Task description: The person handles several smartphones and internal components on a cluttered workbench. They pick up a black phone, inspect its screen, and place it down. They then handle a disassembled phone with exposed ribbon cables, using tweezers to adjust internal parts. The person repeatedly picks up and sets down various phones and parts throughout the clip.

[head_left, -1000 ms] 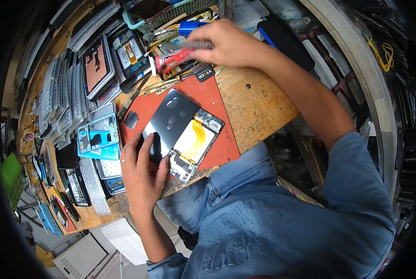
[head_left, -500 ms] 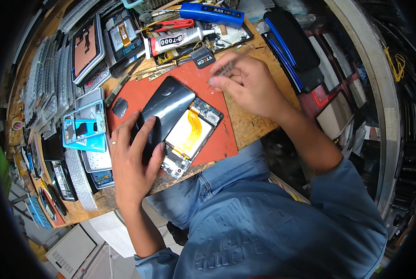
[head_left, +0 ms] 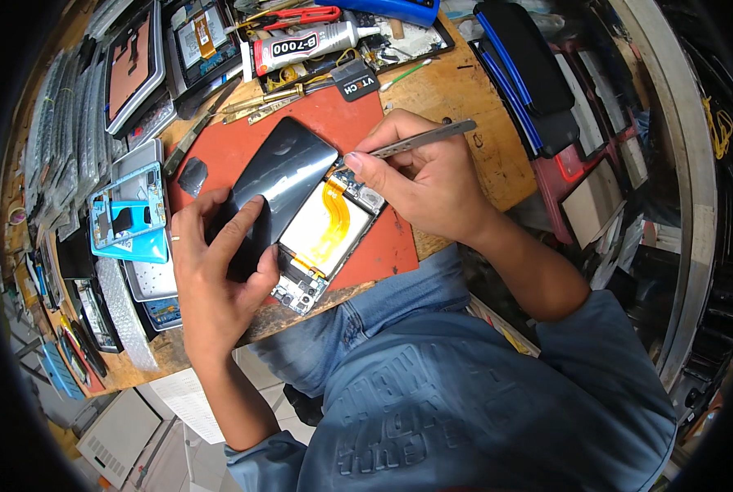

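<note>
Currently, the right hand (head_left: 411, 172) pinches grey tweezers (head_left: 428, 138) near the far end of the opened phone (head_left: 302, 228). The left hand's (head_left: 217, 261) fingers lie spread over a dark panel (head_left: 291, 170) alongside; whether they grip it, one cannot tell. Beneath is a red mat (head_left: 385, 252).

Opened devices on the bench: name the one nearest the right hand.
The phone on the red mat, curved yellow flex showing; the others lie off the mat.
</note>
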Demonstrator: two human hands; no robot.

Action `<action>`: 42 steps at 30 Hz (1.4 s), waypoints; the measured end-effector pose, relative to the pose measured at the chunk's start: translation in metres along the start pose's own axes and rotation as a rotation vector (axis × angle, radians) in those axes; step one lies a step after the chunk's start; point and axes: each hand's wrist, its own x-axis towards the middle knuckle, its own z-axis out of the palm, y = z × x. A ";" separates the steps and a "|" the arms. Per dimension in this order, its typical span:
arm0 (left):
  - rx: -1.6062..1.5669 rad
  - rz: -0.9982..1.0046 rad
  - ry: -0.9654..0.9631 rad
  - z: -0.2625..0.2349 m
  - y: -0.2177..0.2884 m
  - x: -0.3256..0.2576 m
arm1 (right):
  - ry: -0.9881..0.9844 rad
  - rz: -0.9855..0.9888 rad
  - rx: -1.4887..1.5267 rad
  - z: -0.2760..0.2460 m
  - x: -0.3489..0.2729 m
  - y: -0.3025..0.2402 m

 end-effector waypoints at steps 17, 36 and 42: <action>-0.043 -0.032 -0.027 -0.002 -0.001 0.001 | -0.091 0.073 -0.040 -0.005 0.000 -0.009; -0.019 -0.029 -0.018 -0.002 0.002 -0.001 | 0.012 0.019 -0.005 0.003 -0.001 -0.004; -0.030 -0.048 0.047 -0.001 0.004 -0.010 | -0.005 -0.014 0.013 0.000 0.000 -0.004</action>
